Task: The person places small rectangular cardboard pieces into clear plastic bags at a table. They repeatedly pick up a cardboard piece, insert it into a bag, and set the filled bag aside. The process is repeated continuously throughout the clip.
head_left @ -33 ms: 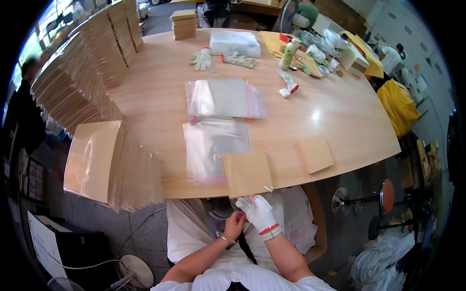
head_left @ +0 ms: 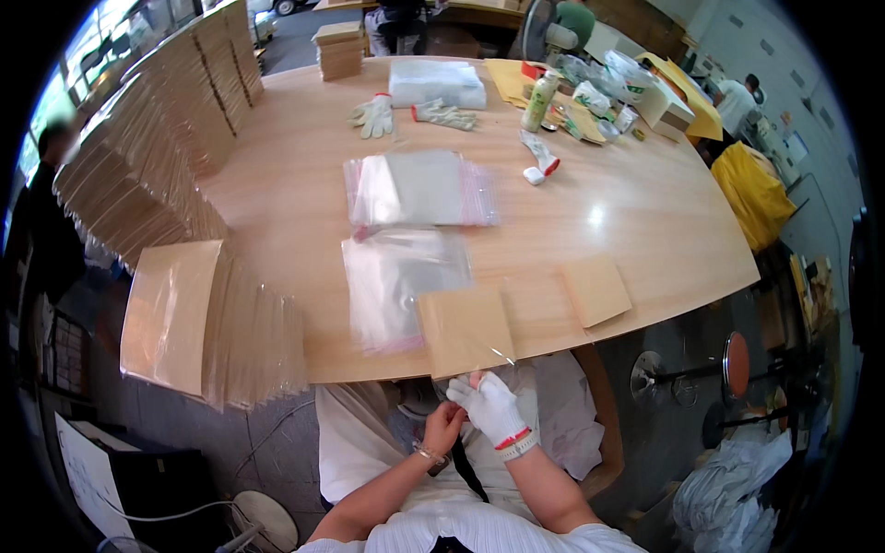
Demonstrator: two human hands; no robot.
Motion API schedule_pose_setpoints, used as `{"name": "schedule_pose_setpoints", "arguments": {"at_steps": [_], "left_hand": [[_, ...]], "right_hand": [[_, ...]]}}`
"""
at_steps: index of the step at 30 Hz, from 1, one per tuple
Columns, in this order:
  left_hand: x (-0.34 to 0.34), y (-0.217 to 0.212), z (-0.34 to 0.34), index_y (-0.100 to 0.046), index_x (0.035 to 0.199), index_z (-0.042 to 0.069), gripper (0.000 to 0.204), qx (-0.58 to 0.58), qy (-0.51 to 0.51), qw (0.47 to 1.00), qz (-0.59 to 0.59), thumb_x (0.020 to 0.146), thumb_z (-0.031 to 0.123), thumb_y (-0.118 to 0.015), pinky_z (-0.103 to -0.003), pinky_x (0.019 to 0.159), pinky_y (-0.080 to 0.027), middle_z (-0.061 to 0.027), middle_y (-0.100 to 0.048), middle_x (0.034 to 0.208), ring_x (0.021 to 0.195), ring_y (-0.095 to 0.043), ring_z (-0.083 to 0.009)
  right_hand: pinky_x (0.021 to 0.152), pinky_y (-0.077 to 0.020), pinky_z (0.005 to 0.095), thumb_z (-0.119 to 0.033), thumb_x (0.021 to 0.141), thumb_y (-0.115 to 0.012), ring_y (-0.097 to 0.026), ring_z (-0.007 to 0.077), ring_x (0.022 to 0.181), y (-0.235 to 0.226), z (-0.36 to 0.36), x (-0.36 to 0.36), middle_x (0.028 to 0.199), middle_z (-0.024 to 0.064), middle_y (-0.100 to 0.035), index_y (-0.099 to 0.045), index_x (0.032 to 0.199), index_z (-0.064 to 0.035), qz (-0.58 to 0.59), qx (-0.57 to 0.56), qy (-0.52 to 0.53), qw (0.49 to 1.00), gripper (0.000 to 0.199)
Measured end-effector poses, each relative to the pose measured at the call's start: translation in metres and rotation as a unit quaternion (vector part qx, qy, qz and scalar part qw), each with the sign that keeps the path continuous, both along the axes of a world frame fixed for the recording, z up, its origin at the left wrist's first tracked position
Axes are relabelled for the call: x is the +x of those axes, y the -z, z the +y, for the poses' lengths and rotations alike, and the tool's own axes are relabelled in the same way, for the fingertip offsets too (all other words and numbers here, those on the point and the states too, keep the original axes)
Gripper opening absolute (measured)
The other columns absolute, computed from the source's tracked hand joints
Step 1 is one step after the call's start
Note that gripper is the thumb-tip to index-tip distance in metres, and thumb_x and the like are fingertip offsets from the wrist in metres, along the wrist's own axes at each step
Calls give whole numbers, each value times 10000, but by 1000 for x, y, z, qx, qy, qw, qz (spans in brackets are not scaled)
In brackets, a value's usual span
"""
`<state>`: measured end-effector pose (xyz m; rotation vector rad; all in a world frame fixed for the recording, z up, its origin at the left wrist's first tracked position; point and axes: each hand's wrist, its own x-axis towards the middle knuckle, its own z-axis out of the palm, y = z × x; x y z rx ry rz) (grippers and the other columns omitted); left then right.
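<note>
A tan kraft-paper piece (head_left: 466, 330) lies at the table's front edge, with shiny clear plastic showing at its lower edge, seemingly a bag around it. Just below that edge, my right hand (head_left: 490, 409), in a white glove with a red cuff, is closed on the clear plastic. Bare and pinched, my left hand (head_left: 443, 428) meets the gloved palm from the left; what its fingertips hold is hidden. Flat clear bags (head_left: 396, 286) lie partly under the kraft piece. Another stack of clear bags (head_left: 419, 189) with pinkish edges is farther back.
A second kraft piece (head_left: 596, 291) lies to the right. Wrapped kraft pieces (head_left: 175, 313) lean in a row at front left, below tall stacks (head_left: 138, 157). Gloves (head_left: 373, 117), a bottle (head_left: 540, 103) and clutter are at the back. A stool (head_left: 735, 366) stands right; other people are around.
The whole view has shifted slightly. My hands and the kraft piece keep nearly the same pose.
</note>
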<state>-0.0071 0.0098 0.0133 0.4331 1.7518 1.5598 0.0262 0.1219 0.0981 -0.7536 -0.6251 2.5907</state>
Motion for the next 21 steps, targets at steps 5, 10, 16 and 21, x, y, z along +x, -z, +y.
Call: {"name": "schedule_pose_setpoints", "arguments": {"at_steps": [5, 10, 16, 21], "left_hand": [[-20, -44, -19, -221, 1304, -15, 735, 1, -33, 995, 94, 727, 126, -653, -340, 780, -462, -208, -396, 1217, 1025, -519, -257], [-47, -89, 3, -229, 1293, -59, 753, -121, 26, 940, 318, 689, 123, -641, -390, 820, -437, -254, -359, 1169, 1009, -473, -361], [-44, -87, 3, -329, 1236, -44, 619, -141, -26, 903, 405, 753, 198, -629, -411, 750, -458, -237, -467, 1071, 905, -531, -384], [-44, -44, -20, -563, 1038, 8, 325, -138, 29, 977, 159, 891, 285, -476, -352, 571, -458, -106, -594, 665, 611, -599, -257]], "right_hand": [[651, -474, 296, -90, 847, -484, -566, 158, 721, -34, 42, 44, 854, 61, -563, -559, 885, -33, -197, 232, -114, 946, 101], [641, -452, 266, -54, 795, -477, -558, 149, 701, 0, 95, 44, 858, 86, -567, -563, 985, 19, -320, 656, -33, 683, 221], [707, -466, 353, -31, 752, -492, -576, 285, 799, -11, 91, 38, 917, 164, -570, -570, 951, 18, -322, 662, -28, 676, 219], [652, -464, 347, -28, 746, -548, -576, 284, 728, -42, 66, 37, 825, 143, -576, -592, 819, 15, -257, 683, -53, 681, 95]]}}
